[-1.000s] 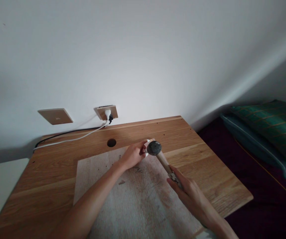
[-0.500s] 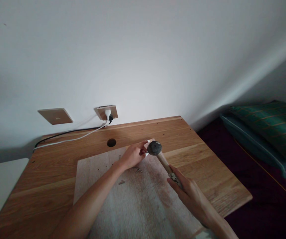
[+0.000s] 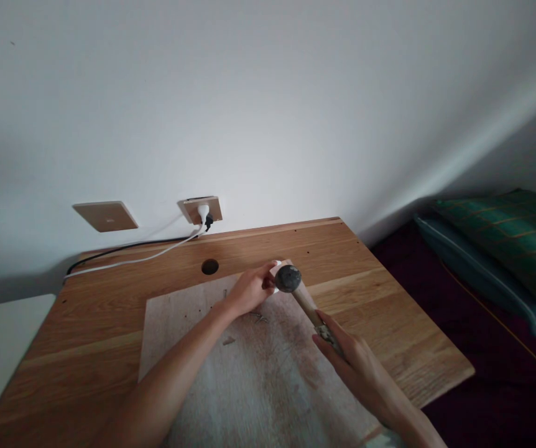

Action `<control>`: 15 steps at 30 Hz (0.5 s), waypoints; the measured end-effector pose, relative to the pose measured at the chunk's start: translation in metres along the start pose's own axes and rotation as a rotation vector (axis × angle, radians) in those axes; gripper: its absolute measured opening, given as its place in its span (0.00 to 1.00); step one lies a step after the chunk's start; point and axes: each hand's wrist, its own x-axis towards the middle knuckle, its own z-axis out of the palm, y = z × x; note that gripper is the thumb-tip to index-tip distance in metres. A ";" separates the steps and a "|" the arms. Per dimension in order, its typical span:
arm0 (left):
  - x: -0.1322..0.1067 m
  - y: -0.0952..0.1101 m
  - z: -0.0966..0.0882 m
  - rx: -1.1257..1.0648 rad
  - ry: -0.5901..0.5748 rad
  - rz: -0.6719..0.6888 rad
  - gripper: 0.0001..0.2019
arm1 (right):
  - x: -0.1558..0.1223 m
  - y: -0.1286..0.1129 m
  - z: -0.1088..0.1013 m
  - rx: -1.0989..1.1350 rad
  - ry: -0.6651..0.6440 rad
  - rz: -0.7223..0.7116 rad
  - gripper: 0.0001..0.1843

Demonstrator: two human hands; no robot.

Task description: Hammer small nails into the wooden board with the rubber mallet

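Observation:
My right hand [image 3: 349, 354] is wrapped round the pale handle of a hammer [image 3: 288, 278] with a dark, round head. The hammer head is held over the far right corner of a worn, whitish wooden board [image 3: 221, 386]. Close beside the head, my left hand [image 3: 252, 289] has its thumb and fingers pinched together above the board; what they hold, if anything, is hidden. Just below that hand lie a few thin nails [image 3: 259, 318], too small to make out well. A small chip [image 3: 229, 340] rests nearer to me on the board.
Under the board is a wooden tabletop [image 3: 380, 311] with a round cable hole [image 3: 209, 267]. White and black cables run along its back edge to a wall socket [image 3: 201, 210]. A white surface [image 3: 11, 354] stands at left; pillows [image 3: 505, 242] lie at right.
The hammer head has shifted very slightly left, closer to my left fingers. Otherwise both hands keep nearly the same place, and the view has moved a touch.

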 end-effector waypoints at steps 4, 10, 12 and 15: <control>0.000 -0.002 0.002 -0.008 0.007 0.005 0.34 | -0.001 0.000 0.000 0.003 0.005 -0.001 0.30; -0.001 0.001 -0.001 0.016 0.023 0.010 0.35 | 0.000 0.000 0.003 0.002 0.012 -0.013 0.30; 0.000 0.001 -0.001 0.015 0.024 0.010 0.34 | 0.000 0.000 0.003 0.007 0.015 -0.002 0.30; 0.000 0.000 0.000 0.006 0.020 0.006 0.32 | -0.001 0.000 0.003 0.016 0.028 0.011 0.31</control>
